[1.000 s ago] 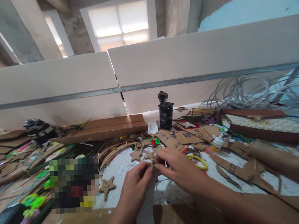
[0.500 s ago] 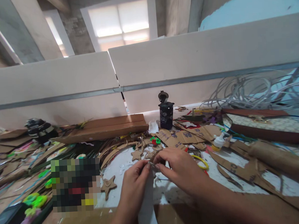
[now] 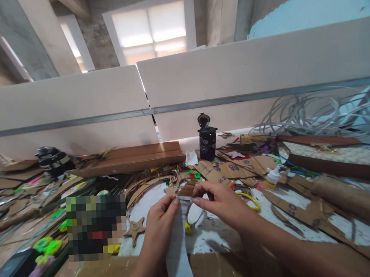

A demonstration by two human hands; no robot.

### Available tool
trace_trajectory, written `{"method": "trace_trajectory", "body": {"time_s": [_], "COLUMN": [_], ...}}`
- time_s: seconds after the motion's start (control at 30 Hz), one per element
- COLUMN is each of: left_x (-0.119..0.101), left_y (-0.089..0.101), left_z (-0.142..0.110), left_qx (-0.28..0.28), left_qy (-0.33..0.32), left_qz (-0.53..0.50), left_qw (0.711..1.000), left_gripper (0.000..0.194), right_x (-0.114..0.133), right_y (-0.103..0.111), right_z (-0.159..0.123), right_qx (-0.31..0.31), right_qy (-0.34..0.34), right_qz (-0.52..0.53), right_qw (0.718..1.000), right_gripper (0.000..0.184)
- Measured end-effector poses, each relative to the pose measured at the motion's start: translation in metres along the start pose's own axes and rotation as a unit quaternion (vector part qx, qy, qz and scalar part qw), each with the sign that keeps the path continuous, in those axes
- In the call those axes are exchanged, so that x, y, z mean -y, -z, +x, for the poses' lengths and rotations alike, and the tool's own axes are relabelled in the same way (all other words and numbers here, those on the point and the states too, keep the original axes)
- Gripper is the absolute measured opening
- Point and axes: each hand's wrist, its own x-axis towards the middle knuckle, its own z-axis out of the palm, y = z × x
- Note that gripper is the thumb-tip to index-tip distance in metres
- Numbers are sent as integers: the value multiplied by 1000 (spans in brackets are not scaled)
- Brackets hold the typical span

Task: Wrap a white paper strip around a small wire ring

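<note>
Left hand [image 3: 161, 214] and right hand [image 3: 221, 202] clamp their grip on a white strip [image 3: 179, 248] — top seemingly folded, long tail apparently unworked.

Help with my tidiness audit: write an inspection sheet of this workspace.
Surface: white table, specked, largely covered.
Job's things: strip, white, running down out of view.
Clutter: cardboard pieces, star, bottle with its lid open, bag.
Hands: left hand pinches the strip; right hand has fingertips at its upper end, grip unclear.
Cables: pale coils at right, cable or tubing unclear.
Surroundings: white panels behind, window beyond.
</note>
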Motion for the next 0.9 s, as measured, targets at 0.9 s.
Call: {"method": "trace_trajectory", "body": {"time_s": [0.9], "left_x": [6], "left_y": [-11], "left_z": [-1], "left_qx": [-21], "left_qy": [-15], "left_qz": [20], "left_qw": [999], "left_gripper": [23], "right_x": [0], "right_y": [-23], "right_z": [-17], "right_qx": [-138], "right_qy": [286], "right_qz": [-290], "right_qw": [903], "right_gripper": [20]}}
